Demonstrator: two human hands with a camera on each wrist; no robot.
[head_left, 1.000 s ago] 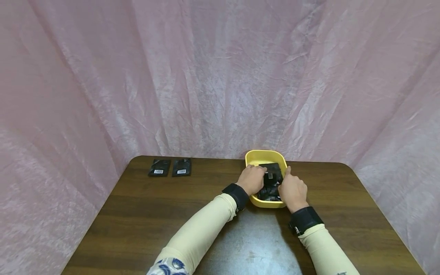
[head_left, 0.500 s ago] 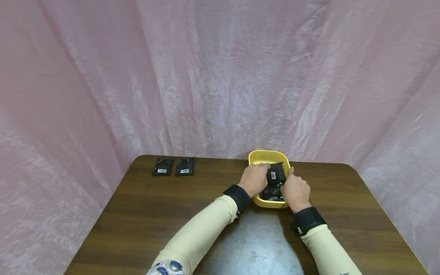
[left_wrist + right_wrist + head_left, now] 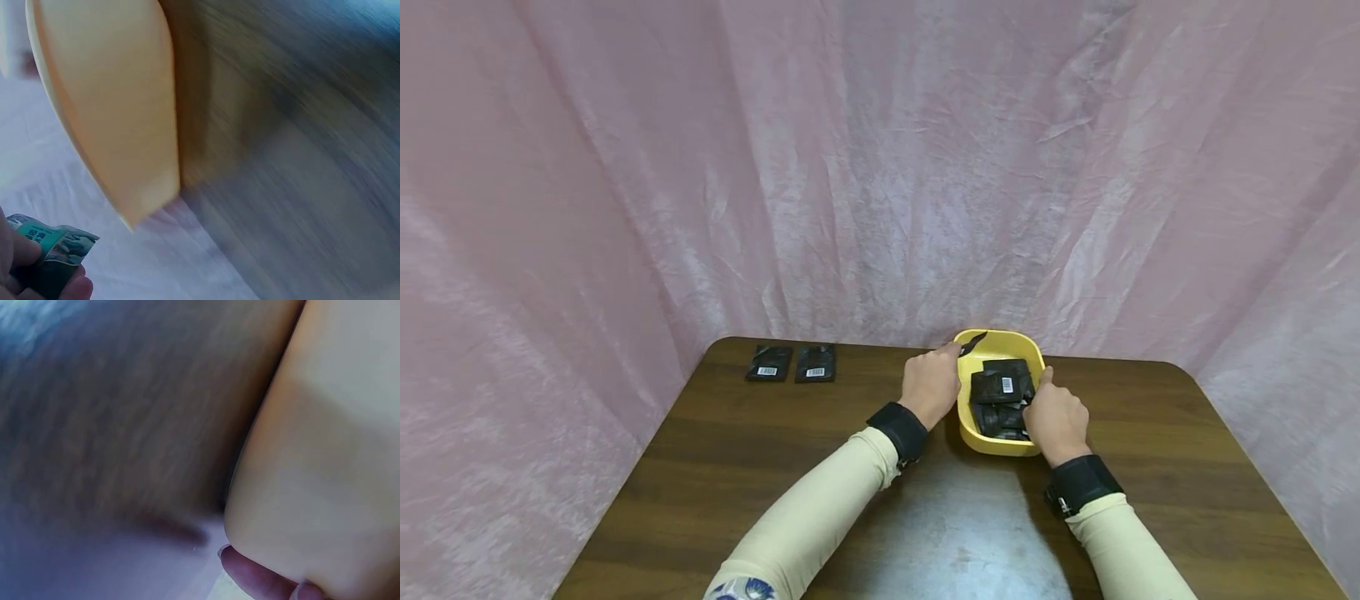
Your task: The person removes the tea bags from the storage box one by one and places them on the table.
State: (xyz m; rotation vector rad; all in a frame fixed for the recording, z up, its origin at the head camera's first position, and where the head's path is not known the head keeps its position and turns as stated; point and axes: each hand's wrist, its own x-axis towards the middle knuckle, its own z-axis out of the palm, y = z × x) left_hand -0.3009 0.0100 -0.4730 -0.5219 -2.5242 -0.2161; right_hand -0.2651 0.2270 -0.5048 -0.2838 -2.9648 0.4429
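My left hand (image 3: 931,385) is above the left rim of a yellow plastic container (image 3: 964,429) and pinches a small packet (image 3: 973,342). In the left wrist view this packet (image 3: 59,250) shows a green printed side between thumb and fingers. My right hand (image 3: 1057,421) grips the container's right rim, one finger pointing along it. In the right wrist view its fingertips (image 3: 253,572) lie against the container's wall (image 3: 319,444). Several black packets (image 3: 996,387) are piled inside, the top one showing a white barcode label.
Two black packets, one (image 3: 769,363) left of the other (image 3: 816,363), lie flat side by side near the back edge of the brown wooden table (image 3: 760,450), barcodes up. A pink curtain (image 3: 880,167) hangs right behind the table.
My left hand has come up and left out of the container with a packet, uncovering the pile. The right hand stays at the rim. The head view has shifted slightly.
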